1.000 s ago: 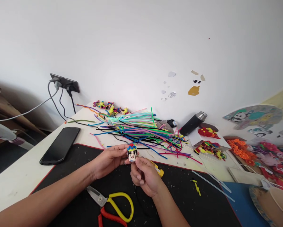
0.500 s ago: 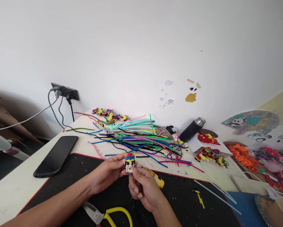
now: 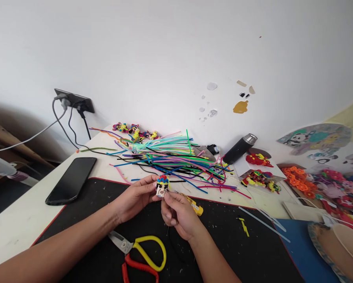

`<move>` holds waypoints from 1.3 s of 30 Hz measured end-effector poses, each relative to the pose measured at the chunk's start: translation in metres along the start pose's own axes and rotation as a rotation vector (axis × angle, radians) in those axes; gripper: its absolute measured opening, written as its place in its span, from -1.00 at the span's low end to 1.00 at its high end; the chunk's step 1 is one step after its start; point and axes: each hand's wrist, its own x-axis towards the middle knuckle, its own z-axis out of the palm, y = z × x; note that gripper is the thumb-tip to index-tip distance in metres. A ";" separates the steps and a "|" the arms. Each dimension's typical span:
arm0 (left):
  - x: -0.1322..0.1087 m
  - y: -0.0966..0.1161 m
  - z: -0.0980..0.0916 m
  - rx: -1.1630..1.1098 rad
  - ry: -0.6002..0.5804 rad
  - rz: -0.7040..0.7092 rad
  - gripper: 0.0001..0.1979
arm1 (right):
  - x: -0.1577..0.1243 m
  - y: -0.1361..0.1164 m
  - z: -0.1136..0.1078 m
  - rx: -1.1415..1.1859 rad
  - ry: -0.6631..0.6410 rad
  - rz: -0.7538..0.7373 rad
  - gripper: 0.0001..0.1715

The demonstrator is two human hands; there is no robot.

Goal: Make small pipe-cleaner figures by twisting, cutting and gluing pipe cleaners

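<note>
Between my two hands is a small doll head (image 3: 162,188) with a pale face, black hair and a blue, yellow and red headdress. My left hand (image 3: 141,193) pinches it from the left side. At its lower right, the thumb and fingers of my right hand (image 3: 179,214) close on it. A pair of scissors (image 3: 126,245) with one yellow and one red handle lies on the black mat (image 3: 99,243) below my hands. Partly behind my right hand lies a yellow tool (image 3: 196,207), its kind unclear.
Behind my hands spreads a pile of colourful pipe cleaners (image 3: 170,157). A phone (image 3: 72,181) lies at left, a black flask (image 3: 239,148) leans at the back right, and small figures (image 3: 135,131) sit by the wall. Glue sticks (image 3: 264,224) and a round basket (image 3: 326,251) are at right.
My view has tipped down a little, showing more of the scissors. The doll head has turned slightly in my fingers; both hands keep hold of it.
</note>
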 end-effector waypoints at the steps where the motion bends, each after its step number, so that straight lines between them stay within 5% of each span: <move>1: 0.000 0.000 -0.001 0.007 0.011 -0.004 -0.72 | 0.000 -0.001 0.000 0.002 0.006 0.003 -0.48; 31: -0.001 0.002 0.003 -0.005 0.054 -0.007 -0.63 | 0.002 0.000 0.003 -0.142 0.163 -0.027 -0.34; 39: 0.001 0.004 -0.002 -0.054 0.222 0.000 -0.60 | 0.005 -0.002 -0.001 -0.226 0.312 -0.190 -0.35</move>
